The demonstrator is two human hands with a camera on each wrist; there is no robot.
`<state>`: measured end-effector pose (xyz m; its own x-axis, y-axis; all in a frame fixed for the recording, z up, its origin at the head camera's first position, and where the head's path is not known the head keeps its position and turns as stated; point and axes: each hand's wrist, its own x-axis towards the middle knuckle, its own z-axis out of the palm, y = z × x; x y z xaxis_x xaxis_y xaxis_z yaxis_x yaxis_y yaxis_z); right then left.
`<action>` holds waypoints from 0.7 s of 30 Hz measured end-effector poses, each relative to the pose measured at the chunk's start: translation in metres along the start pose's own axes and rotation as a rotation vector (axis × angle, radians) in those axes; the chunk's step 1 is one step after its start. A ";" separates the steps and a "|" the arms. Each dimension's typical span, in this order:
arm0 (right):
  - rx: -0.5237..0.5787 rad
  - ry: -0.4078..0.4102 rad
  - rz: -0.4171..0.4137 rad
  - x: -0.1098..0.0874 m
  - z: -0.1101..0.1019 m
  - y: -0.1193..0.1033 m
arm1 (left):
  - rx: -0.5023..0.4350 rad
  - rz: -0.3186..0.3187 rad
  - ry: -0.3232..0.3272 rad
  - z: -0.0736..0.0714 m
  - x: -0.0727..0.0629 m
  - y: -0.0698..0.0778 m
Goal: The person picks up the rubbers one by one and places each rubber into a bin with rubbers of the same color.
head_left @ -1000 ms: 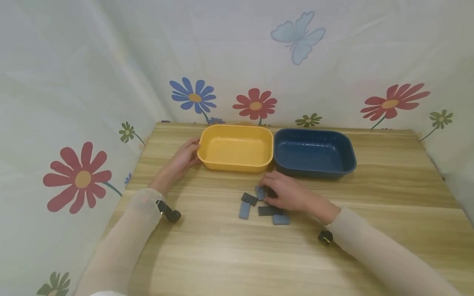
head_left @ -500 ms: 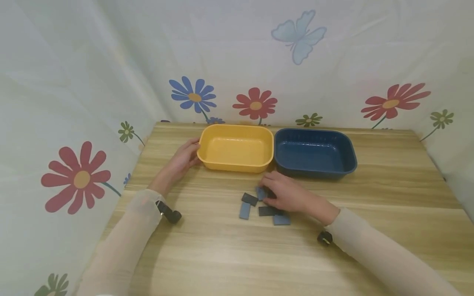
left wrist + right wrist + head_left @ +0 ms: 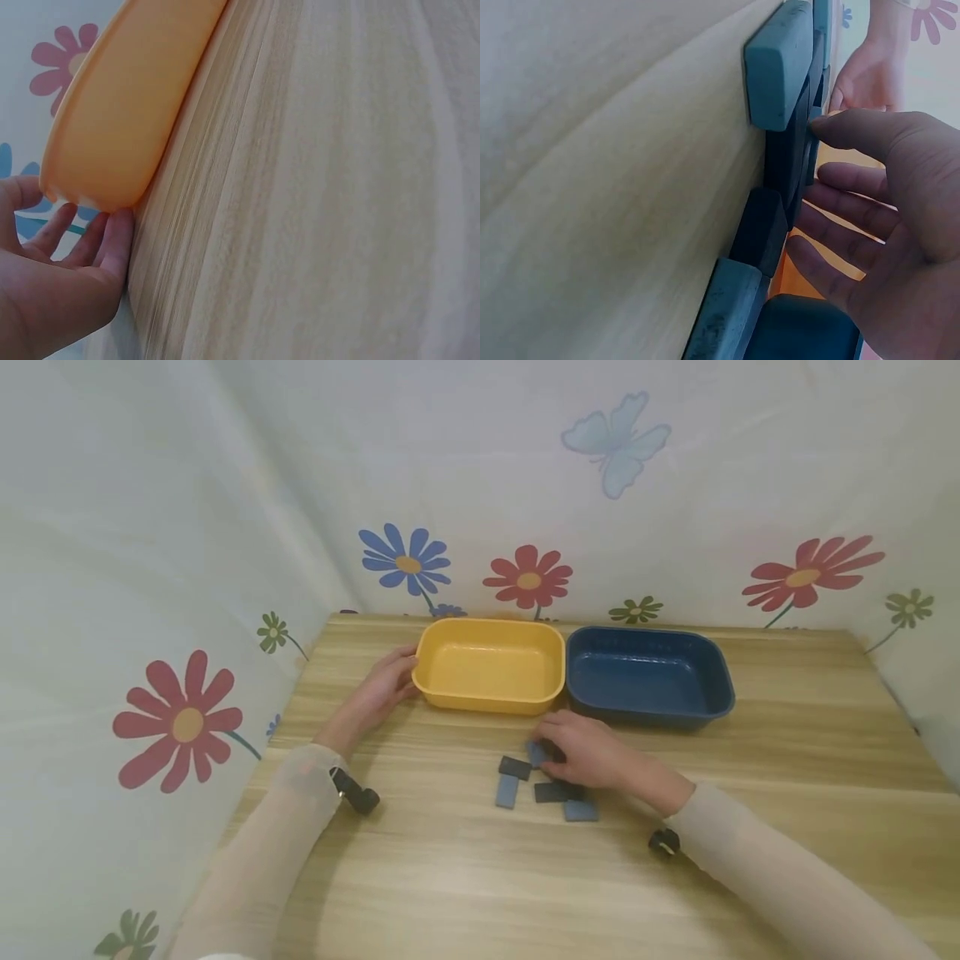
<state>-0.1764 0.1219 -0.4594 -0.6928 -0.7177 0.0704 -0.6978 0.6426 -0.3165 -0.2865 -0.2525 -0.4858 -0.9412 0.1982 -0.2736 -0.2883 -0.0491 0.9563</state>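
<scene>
My left hand (image 3: pixel 386 683) rests at the left end of a yellow plastic basin (image 3: pixel 489 703). In the left wrist view its thumb is at the rim and its fingertips (image 3: pixel 116 232) touch the outer end wall. My right hand (image 3: pixel 588 752) is over a loose group of small rectangular blocks, with fingers spread and gently bent. A blue-grey block (image 3: pixel 537 753) shows between its thumb and fingertips. Around it lie a dark block (image 3: pixel 514 767), another blue-grey block (image 3: pixel 507 792), a dark block (image 3: pixel 550 792) and a blue-grey block (image 3: pixel 581 811). The right palm hides part of the group from above.
A dark blue basin (image 3: pixel 648 685) stands right beside the yellow one, near the table's back edge. Behind the wooden table (image 3: pixel 420 868) hangs a white curtain (image 3: pixel 480 460) printed with flowers and a butterfly. Each wrist carries a small black camera (image 3: pixel 358 795).
The head view has shifted slightly, so everything appears a little further right and lower. Both hands, the basins and the blocks keep their places relative to each other.
</scene>
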 end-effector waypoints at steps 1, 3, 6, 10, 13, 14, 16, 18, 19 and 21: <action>0.001 -0.004 -0.003 0.000 0.000 0.001 | -0.003 0.000 0.003 0.000 0.000 -0.001; -0.001 -0.009 -0.010 0.000 0.000 0.002 | -0.005 0.000 0.004 0.000 0.001 -0.002; -0.002 -0.004 -0.030 -0.001 -0.001 0.004 | 0.002 0.007 0.004 0.000 -0.001 -0.001; -0.010 0.022 -0.065 -0.004 -0.007 0.006 | 0.003 0.011 0.001 0.001 -0.003 -0.002; -0.013 0.044 -0.079 -0.006 -0.014 0.006 | -0.005 0.009 -0.004 0.001 -0.002 -0.002; -0.011 0.046 -0.080 -0.006 -0.017 0.006 | -0.004 0.008 -0.006 0.000 -0.002 -0.002; 0.003 0.050 -0.086 -0.005 -0.023 0.005 | -0.005 0.010 -0.009 0.000 -0.002 -0.002; 0.026 0.058 -0.093 -0.004 -0.031 0.004 | -0.008 0.012 -0.006 0.000 -0.001 -0.002; 0.046 0.060 -0.093 -0.004 -0.034 0.003 | -0.008 0.014 -0.004 0.000 -0.002 -0.002; 0.099 0.072 -0.092 -0.002 -0.041 0.002 | -0.007 0.016 -0.004 0.000 -0.002 -0.002</action>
<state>-0.1842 0.1357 -0.4213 -0.6405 -0.7489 0.1703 -0.7400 0.5426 -0.3974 -0.2841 -0.2526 -0.4870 -0.9451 0.2011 -0.2575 -0.2741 -0.0594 0.9599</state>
